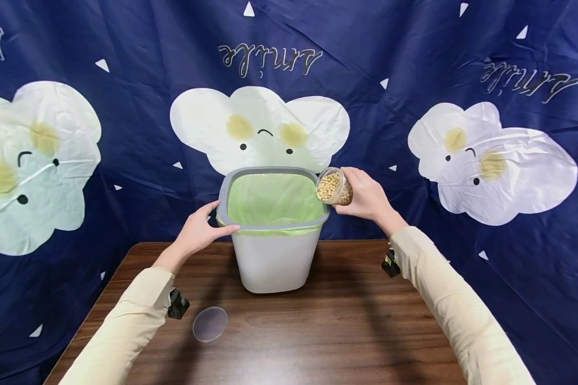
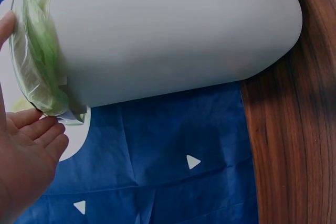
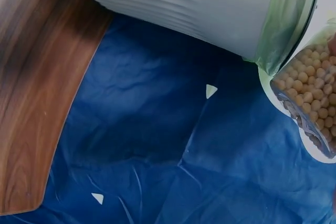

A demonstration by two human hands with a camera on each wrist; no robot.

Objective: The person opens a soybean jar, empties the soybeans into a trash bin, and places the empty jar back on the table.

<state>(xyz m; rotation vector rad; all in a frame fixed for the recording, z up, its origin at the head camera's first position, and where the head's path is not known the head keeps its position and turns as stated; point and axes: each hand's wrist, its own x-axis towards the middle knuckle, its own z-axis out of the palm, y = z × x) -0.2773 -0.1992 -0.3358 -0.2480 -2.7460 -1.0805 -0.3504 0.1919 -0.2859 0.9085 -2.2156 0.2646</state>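
A white trash bin [image 1: 275, 259] with a grey rim and a green liner bag [image 1: 270, 200] stands upright at the back of the table. My left hand [image 1: 196, 230] holds the bin's front left corner, thumb at the front rim and fingers at the side; in the left wrist view its fingertips [image 2: 50, 129] meet the bag's folded edge. My right hand [image 1: 366, 195] grips a clear jar of soybeans [image 1: 345, 193] by the bin's right rim. The uncovered jar is tilted, its mouth facing left towards the bin. Soybeans [image 3: 310, 85] also show through its wall in the right wrist view.
A round translucent lid [image 1: 210, 324] lies on the brown wooden table [image 1: 308, 331], left of and nearer than the bin. Behind the table hangs a dark blue cloth [image 1: 385, 133] with white clouds. Small black cameras sit on both wrists.
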